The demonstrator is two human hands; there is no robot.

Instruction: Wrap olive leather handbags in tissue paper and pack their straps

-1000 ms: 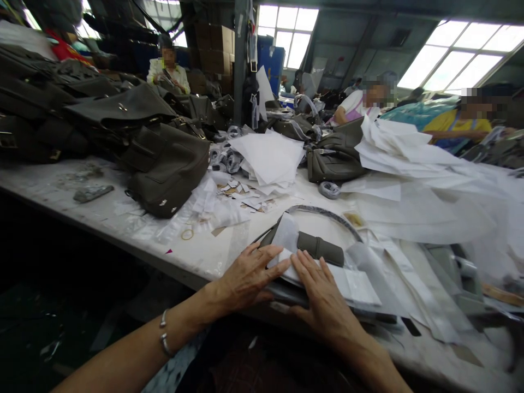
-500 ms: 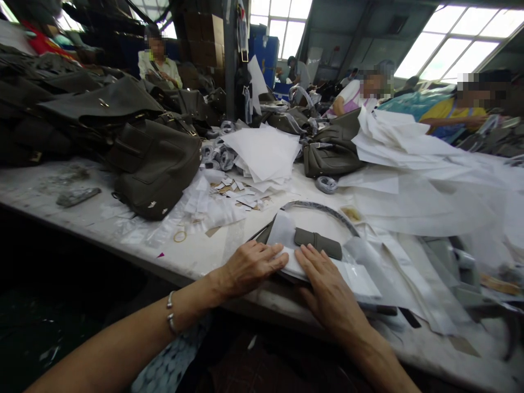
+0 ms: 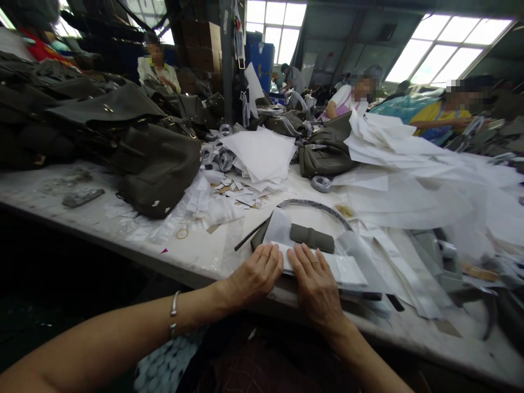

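Dark leather-look bag, slumped on table. Left hand: fingers together, bent, on white wrapping at the near edge; pinch unclear. Grey-green tab, just beyond. Right hand: fingers extended flat on wrapping, nothing visibly grasped. Risk: uneven pressure could skew the wrapping.

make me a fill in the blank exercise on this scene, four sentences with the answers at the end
The left hand and right hand both touch a flat strip whose colour is ____.
A silver bracelet is worn on the person's ____ wrist.
Seen from the person, the olive tab lies on the ____ side of the strip.
The co-worker in a yellow top appears toward the ____ edge of the picture.

Missing words: white; left; far; right
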